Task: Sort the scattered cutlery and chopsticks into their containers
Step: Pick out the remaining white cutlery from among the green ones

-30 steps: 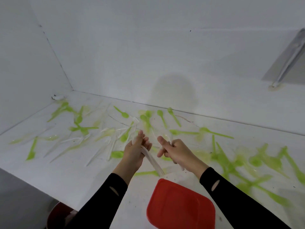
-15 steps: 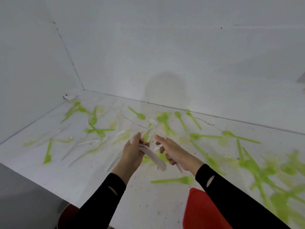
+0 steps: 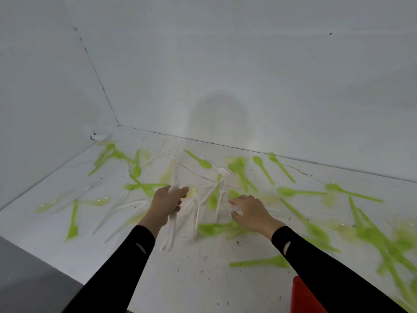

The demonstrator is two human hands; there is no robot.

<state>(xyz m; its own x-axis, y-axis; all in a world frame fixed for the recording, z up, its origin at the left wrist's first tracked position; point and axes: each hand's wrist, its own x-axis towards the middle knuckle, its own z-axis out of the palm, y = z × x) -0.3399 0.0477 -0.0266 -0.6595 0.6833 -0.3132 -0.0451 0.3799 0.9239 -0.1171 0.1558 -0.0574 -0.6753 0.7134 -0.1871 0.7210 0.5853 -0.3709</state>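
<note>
My left hand [image 3: 168, 204] is clenched round a bundle of white cutlery [image 3: 170, 229], its long ends hanging toward six o'clock. My right hand [image 3: 251, 213] is down at the table [image 3: 191, 274], fingers bent over something white at its nine o'clock. Through the blur I cannot tell whether I have pinched it.

The bundle is uneven, so if my left grip eases while I attend to the right, pieces could slide out and scatter. The white fork [image 3: 221, 193] at eleven o'clock lies among green spoons [image 3: 291, 192], and I may snag one. The red container [image 3: 302, 297] sits at five o'clock, nearly out of view.

Half a second ago my right hand was at the bundle. It has since parted from it and dropped to the table.
</note>
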